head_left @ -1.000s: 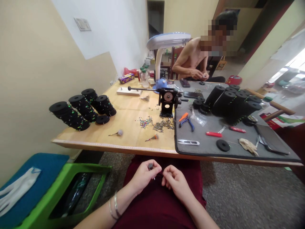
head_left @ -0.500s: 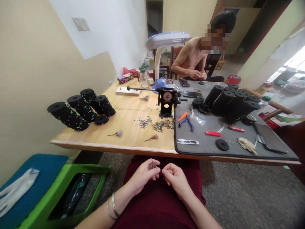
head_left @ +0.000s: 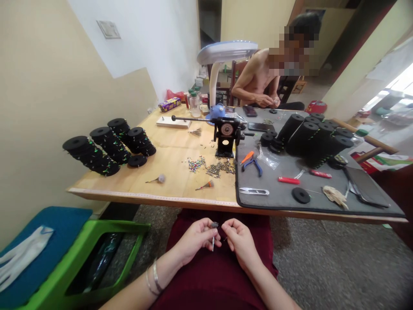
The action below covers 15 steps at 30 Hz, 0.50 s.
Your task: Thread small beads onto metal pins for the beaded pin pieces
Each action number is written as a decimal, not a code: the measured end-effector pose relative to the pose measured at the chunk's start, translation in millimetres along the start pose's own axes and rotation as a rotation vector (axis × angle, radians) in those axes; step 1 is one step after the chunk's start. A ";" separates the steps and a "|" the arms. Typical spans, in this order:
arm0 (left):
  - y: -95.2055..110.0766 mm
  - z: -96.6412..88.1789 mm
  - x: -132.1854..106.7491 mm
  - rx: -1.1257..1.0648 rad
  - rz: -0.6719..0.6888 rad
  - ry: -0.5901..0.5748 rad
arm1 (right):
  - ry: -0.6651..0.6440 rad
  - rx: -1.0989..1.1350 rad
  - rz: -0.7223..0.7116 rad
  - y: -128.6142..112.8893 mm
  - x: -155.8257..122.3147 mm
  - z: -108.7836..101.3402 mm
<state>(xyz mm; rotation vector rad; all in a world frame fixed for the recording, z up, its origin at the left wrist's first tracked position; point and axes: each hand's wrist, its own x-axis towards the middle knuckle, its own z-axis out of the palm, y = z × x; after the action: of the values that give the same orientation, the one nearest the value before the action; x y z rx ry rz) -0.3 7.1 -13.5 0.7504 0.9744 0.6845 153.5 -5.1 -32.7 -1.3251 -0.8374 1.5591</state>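
Over my lap, just in front of the table edge, my left hand (head_left: pixel 200 236) pinches a small thin stick-like piece (head_left: pixel 213 243). It has a dark grey tuft at the top and a pale lower end. Close beside it, my right hand (head_left: pixel 239 237) is closed in a pinch; what sits between its fingertips is too small to make out. The hands are slightly apart. On the table beyond lie a bundle with a grey fluffy end (head_left: pixel 160 178), a bundle with an orange band (head_left: pixel 208 184), coloured beads (head_left: pixel 196 165) and small metal bits (head_left: pixel 219 168).
A black hand-cranked winder (head_left: pixel 226 135) and a lamp (head_left: pixel 214 90) stand mid-table. Black foam spools (head_left: pixel 103 148) are stacked left, more (head_left: pixel 303 137) right. Pliers (head_left: pixel 254 167) and thread snips (head_left: pixel 254 192) lie on the grey mat (head_left: pixel 267 202). Another person (head_left: pixel 258 82) sits opposite.
The piece in my left hand shows more now, its grey tuft shifted right and its pale end longer below the fingers. My right hand has moved slightly up and right.
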 end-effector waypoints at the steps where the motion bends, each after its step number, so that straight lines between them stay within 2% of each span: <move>1: 0.0 0.1 0.0 0.020 0.004 0.004 | 0.002 -0.013 -0.005 0.1 0.2 0.1; 7: -0.7 0.4 0.1 0.122 0.048 0.017 | 0.005 -0.080 -0.032 2.1 1.5 0.5; 15: -4.3 1.0 1.2 0.128 0.064 -0.009 | 0.038 -0.086 -0.054 -0.6 1.0 0.4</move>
<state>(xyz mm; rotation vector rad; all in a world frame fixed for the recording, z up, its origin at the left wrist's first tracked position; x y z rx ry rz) 1.9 5.4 -17.1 0.8993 0.9964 0.6783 153.2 -3.9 -32.5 -1.3785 -0.9178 1.4658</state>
